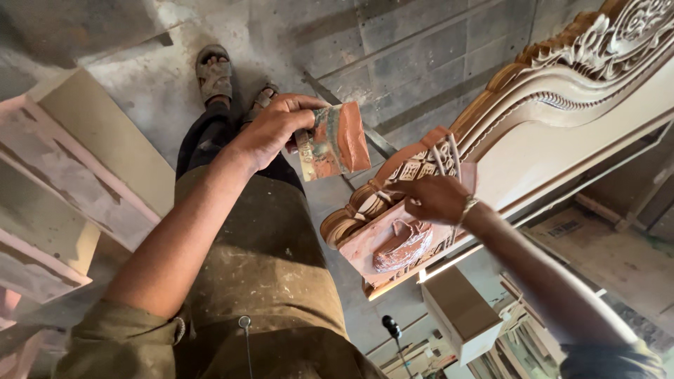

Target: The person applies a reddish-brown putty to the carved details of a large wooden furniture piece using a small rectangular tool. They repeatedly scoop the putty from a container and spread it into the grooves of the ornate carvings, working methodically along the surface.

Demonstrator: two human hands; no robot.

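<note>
While pinched, sandpaper [335, 140] beyond fingertips [303, 105].

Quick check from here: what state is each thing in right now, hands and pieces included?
Left hand: raised, gripping the folded sandpaper sheet.
Folded sandpaper sheet: folded, worn, reddish dust on it, held in the air.
Right hand: resting on the carved wooden panel, pinching a small strip of sandpaper there.
Carved wooden panel: unfinished, tilted, partly coated in pinkish primer.
Pale wooden box: lying on the floor.

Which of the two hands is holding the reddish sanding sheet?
The left hand holds the folded reddish sheet; the right hand rests on the carved wooden panel.
</note>
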